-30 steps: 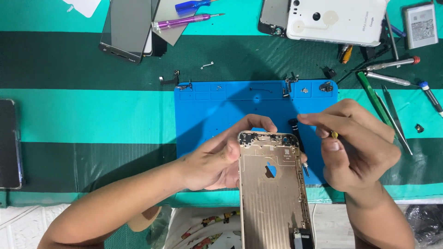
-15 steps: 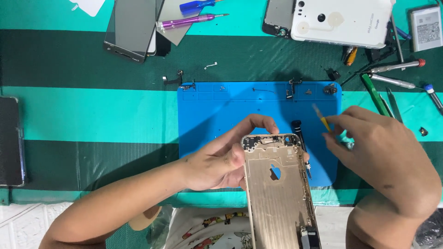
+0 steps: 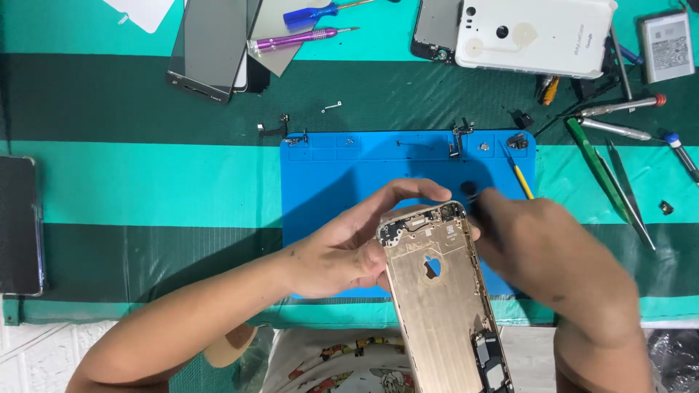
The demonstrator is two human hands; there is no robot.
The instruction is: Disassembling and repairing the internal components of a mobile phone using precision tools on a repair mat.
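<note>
I see the gold phone housing (image 3: 444,291) at lower centre of the frame, open side up, its lower end running off the bottom edge. It sits over the near edge of the blue repair mat (image 3: 342,175), which lies on the worktop's green striped cloth (image 3: 145,182).

Surroundings: small screws and brackets line the mat's far edge. A yellow-tipped tool (image 3: 523,182) lies on the mat at right, just beside my right hand. Tweezers (image 3: 632,196) and a green pry tool (image 3: 595,167) lie at right of the mat. A white phone back (image 3: 539,33) is at upper right, a dark screen panel (image 3: 207,47) and a purple screwdriver (image 3: 298,40) at upper left, and a dark phone (image 3: 18,225) at the left edge.

My left hand (image 3: 349,244) enters from lower left, fingers curled around the housing's upper left corner, gripping it. My right hand (image 3: 546,255) comes from lower right, blurred, its back covering the housing's right edge; I cannot tell whether its fingers pinch anything.
</note>
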